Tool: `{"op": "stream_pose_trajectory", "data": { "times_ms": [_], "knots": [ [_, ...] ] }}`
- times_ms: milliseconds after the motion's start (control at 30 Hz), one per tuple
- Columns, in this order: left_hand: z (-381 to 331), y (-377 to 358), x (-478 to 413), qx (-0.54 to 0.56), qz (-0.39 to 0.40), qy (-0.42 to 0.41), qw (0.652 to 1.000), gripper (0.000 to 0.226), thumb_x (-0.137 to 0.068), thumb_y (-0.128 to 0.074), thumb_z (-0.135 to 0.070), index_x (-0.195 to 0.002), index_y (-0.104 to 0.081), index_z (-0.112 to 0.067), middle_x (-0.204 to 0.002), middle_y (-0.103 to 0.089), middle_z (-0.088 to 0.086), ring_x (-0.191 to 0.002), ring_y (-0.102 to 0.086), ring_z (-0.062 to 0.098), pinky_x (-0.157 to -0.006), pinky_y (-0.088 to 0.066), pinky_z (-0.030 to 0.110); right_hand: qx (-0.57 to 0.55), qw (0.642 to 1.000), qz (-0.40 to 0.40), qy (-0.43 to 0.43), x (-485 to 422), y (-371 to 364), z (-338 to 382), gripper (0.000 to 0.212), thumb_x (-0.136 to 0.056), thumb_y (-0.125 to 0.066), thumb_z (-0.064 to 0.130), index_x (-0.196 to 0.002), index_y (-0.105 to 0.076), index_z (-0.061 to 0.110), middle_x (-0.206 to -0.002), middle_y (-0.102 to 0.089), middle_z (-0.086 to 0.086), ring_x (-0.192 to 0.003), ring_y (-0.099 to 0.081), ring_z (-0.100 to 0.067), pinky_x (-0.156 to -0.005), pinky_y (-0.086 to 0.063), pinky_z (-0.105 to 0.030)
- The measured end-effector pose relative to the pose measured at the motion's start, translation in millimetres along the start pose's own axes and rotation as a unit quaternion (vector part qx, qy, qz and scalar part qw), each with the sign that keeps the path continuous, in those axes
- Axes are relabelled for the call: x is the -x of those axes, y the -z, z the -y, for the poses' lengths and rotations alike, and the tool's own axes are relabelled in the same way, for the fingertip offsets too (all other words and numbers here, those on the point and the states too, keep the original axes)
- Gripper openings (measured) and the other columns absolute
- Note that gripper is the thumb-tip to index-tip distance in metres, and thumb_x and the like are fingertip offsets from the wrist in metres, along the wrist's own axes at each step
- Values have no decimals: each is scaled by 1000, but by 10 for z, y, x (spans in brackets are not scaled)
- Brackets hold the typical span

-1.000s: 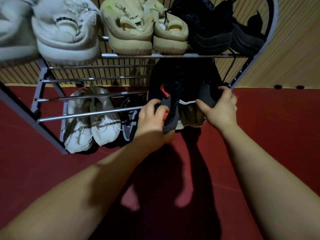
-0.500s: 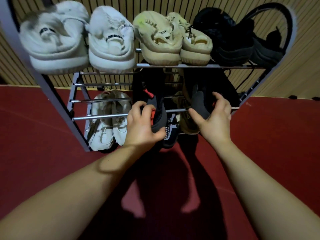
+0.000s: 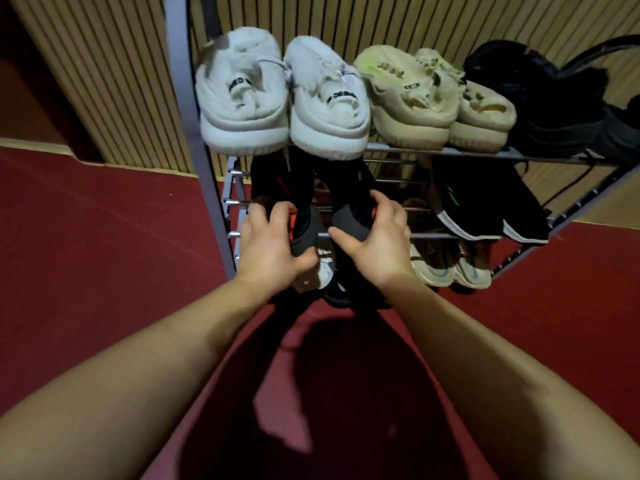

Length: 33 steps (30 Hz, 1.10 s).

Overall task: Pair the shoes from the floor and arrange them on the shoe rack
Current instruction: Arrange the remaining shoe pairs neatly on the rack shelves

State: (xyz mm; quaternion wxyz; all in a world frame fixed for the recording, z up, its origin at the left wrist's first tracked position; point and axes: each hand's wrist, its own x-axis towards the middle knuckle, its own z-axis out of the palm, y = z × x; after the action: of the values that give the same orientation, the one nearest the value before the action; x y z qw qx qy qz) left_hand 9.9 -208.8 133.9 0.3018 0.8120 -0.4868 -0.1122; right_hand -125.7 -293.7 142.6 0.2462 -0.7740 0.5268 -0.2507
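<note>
Pointing toe-first into the middle tier of the shoe rack (image 3: 183, 98), at its left end, two black shoes lie side by side with their heels at the front rail. The left black shoe (image 3: 277, 183) shows a red stripe on its upper and red at the heel. The right black shoe (image 3: 348, 220) has a grey heel patch. The toes of both are hidden in shadow under the top tier.

The left hand (image 3: 268, 245) grips the heel of the left black shoe, with the fingers curled over its top and the thumb pressed up from underneath. The right hand (image 3: 379, 244) grips the heel of the right black shoe the same way, fingers hooked over the collar and thumb laid across the grey patch. Both forearms reach in from the bottom of the view.

Further right on the same tier sit black shoes with white sole edges (image 3: 485, 206), one bearing a small green mark. On the top tier, heels outward, stand a white pair (image 3: 242, 98), a cream pair (image 3: 405, 98) and a black pair (image 3: 540, 98). On the lowest level a white shoe (image 3: 323, 273) shows just below the left hand, and a beige pair (image 3: 450, 270) lies to the right. The rack stands on a red floor (image 3: 86, 237) against a slatted wall (image 3: 104, 64).
</note>
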Motion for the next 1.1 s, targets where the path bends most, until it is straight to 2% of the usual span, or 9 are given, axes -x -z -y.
{"op": "stream_pose_trajectory", "data": {
  "times_ms": [167, 333, 400, 500, 600, 667, 733, 867, 1100],
  "knots": [
    [168, 145, -96, -76, 65, 0, 995, 79, -76, -71, -41, -139, -30, -16, -138, -23, 21, -130, -24, 43, -108, -27, 43, 51, 995, 83, 4, 4, -248, 174, 87, -82, -62, 52, -148, -16, 19, -153, -8, -14, -137, -19, -37, -113, -20, -43],
    [216, 217, -193, -114, 137, -18, 984, 103, -70, -75, -50, -148, -11, -25, -149, -8, 19, -140, -3, 41, -117, -12, 46, 8, 987, 160, 27, -7, -70, 25, 96, -83, -68, 34, -151, -2, 23, -158, 2, -7, -145, -7, -26, -117, -12, -34],
    [157, 229, -205, -174, 144, -9, 974, 105, -74, -68, -57, -149, 0, -27, -154, 0, 19, -141, 7, 42, -117, -1, 48, -14, 982, 182, 54, 3, 6, -42, 92, -85, -66, 30, -151, -3, 24, -159, -1, -6, -146, -6, -23, -118, -12, -33],
    [-34, 200, -177, -249, 105, -54, 961, 98, -81, -51, -65, -150, 8, -27, -152, -12, 20, -141, -9, 40, -113, 3, 55, 31, 990, 115, 79, -58, 144, -178, 79, -88, -62, 35, -150, -14, 22, -155, -19, -9, -143, -18, -25, -114, -17, -34],
    [-265, 92, -178, -208, 69, -137, 966, 84, -85, -41, -66, -150, -4, -30, -155, -6, 15, -143, -5, 36, -114, -5, 53, 140, 989, -39, -37, -207, 407, -405, 73, -89, -54, 48, -149, -20, 25, -153, -21, -12, -140, -18, -30, -111, -20, -43],
    [-356, -42, -213, -196, 60, -183, 962, 76, -86, -28, -70, -150, -12, -32, -157, -7, 11, -144, 3, 34, -113, 0, 54, 157, 974, -80, -142, -311, 625, -586, 74, -88, -53, 51, -148, -20, 25, -153, -17, -14, -140, -17, -33, -110, -20, -46],
    [-378, -183, -228, -229, 58, -211, 948, 77, -82, -15, -71, -148, -21, -34, -155, -22, 9, -144, -6, 34, -112, 3, 56, 157, 964, -58, -205, -388, 778, -758, 78, -86, -55, 54, -149, -17, 25, -154, -15, -15, -140, -16, -35, -111, -20, -47],
    [-312, -349, -231, -256, 26, -211, 943, 74, -80, -17, -67, -138, -46, -30, -128, -58, 11, -130, -41, 35, -109, -16, 59, 178, 956, 10, -234, -499, 839, -973, 86, -84, -57, 57, -150, -11, 25, -156, -5, -18, -142, -9, -39, -114, -17, -46],
    [-301, -357, -260, -251, 22, -198, 947, 66, -85, -29, -70, -143, -32, -38, -139, -49, 3, -136, -32, 29, -112, -12, 52, 214, 954, -3, -211, -569, 842, -1172, 81, -85, -59, 51, -149, -20, 20, -148, -23, -23, -135, -25, -41, -109, -26, -46]
  ]
}}
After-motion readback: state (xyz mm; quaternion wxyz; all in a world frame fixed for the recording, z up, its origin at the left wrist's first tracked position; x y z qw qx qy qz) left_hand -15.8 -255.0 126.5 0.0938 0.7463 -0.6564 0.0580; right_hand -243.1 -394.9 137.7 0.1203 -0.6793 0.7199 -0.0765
